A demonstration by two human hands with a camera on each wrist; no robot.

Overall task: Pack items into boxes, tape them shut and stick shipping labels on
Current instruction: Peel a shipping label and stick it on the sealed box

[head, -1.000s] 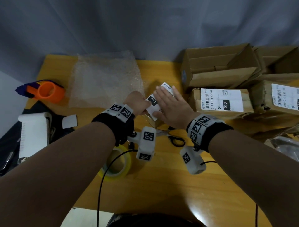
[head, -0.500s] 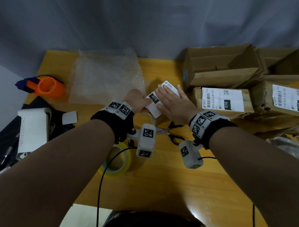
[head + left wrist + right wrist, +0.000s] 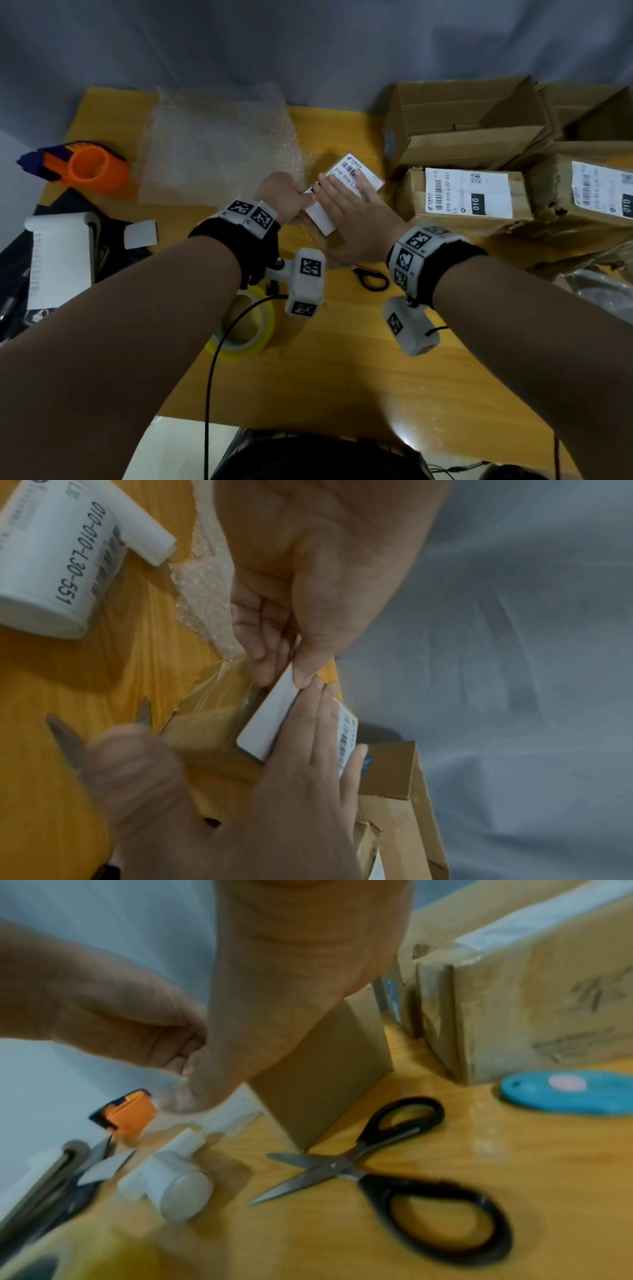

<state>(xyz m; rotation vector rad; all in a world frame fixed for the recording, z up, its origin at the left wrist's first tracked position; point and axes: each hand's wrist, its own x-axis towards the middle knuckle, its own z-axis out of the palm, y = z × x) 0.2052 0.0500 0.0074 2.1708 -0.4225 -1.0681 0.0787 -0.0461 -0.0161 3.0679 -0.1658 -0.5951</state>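
A small cardboard box stands mid-table, and a white shipping label lies across its top. My left hand pinches the label's near left edge between thumb and fingers, plainly seen in the left wrist view. My right hand lies flat on the label with straight fingers and presses it onto the box. Its barcode end sticks out past my right fingertips. In the right wrist view my palm covers the top of the box.
Two labelled boxes and an open box stand at the right. Bubble wrap and an orange tape dispenser lie at the back left. Scissors, a yellow tape roll and a label roll lie nearer.
My right hand has slid back along the label toward me, uncovering its barcode end. The left hand keeps its pinch on the near edge.
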